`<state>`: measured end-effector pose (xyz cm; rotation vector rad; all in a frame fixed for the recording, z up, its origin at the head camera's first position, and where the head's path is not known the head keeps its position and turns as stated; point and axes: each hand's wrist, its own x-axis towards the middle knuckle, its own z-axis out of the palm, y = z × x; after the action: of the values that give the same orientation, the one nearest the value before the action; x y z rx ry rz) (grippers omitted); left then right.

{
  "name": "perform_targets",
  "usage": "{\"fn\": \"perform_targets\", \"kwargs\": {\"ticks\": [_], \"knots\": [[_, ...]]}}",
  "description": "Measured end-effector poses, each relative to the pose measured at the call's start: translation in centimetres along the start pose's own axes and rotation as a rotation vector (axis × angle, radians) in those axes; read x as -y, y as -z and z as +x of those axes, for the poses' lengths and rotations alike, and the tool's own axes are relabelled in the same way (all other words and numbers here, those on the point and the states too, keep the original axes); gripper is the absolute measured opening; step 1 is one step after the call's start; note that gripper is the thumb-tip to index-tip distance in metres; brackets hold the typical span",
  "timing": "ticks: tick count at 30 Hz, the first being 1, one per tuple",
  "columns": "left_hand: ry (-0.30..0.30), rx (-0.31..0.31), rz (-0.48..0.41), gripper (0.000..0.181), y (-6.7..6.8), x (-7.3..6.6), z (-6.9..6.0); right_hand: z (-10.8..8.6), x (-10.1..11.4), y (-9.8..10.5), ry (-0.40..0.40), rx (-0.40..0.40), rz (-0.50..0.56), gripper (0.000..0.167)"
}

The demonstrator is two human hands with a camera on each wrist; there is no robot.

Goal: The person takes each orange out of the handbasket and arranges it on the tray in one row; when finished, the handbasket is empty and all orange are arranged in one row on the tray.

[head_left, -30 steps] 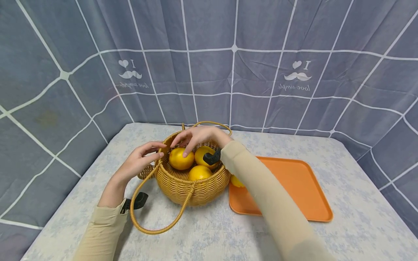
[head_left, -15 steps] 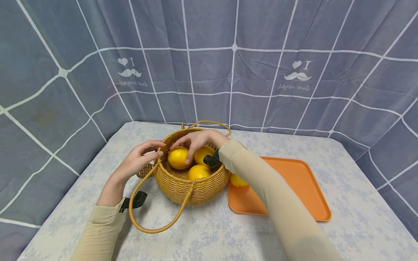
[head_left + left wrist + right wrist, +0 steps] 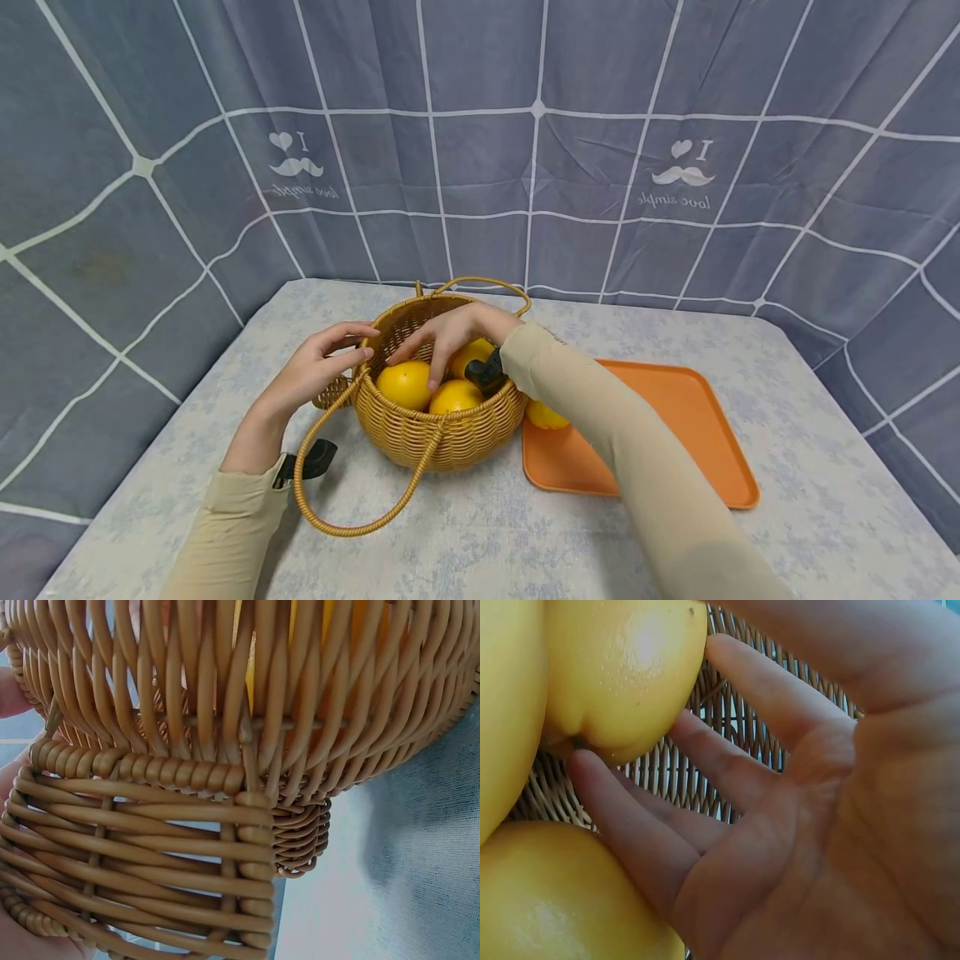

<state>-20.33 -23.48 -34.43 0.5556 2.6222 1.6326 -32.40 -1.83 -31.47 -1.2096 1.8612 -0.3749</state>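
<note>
A wicker basket with thin looped handles holds several large, glossy yellow lemon-like fruits. My right hand reaches down inside it from the far right. In the right wrist view its spread, nearly straight fingers touch a yellow fruit; another fruit lies beside them. That touched fruit sits at the basket's left front in the head view. My left hand rests against the left rim, thumb and fingertips on it. A woven side flap covers most of the left hand in the left wrist view.
An orange tray lies right of the basket, with a yellow fruit on its left edge, partly under the right sleeve. One handle loops over the table in front. A grey-blue checked curtain hangs behind.
The fruit under my right hand has shifted toward me and slightly left inside the basket, beside the front fruit. My right hand has moved lower with it. My left hand stays at the rim.
</note>
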Motion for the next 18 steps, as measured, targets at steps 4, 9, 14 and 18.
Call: {"fn": "perform_targets", "kwargs": {"ticks": [4,9,14,18], "knots": [[0.003,-0.002,0.005,0.036,0.01,0.03,0.02,-0.03,0.2,-0.19,0.005,0.007,-0.003,0.08],[0.002,-0.006,0.014,0.036,0.01,0.03,0.05,0.26,0.54,-0.57,0.056,0.049,0.012,0.079],[0.001,-0.005,0.007,0.037,-0.01,0.05,0.06,0.55,0.52,-0.77,0.067,0.086,0.025,0.082],[-0.002,-0.007,0.006,0.036,-0.04,0.11,0.07,0.55,0.37,-0.83,0.057,0.117,0.104,0.084]]}}
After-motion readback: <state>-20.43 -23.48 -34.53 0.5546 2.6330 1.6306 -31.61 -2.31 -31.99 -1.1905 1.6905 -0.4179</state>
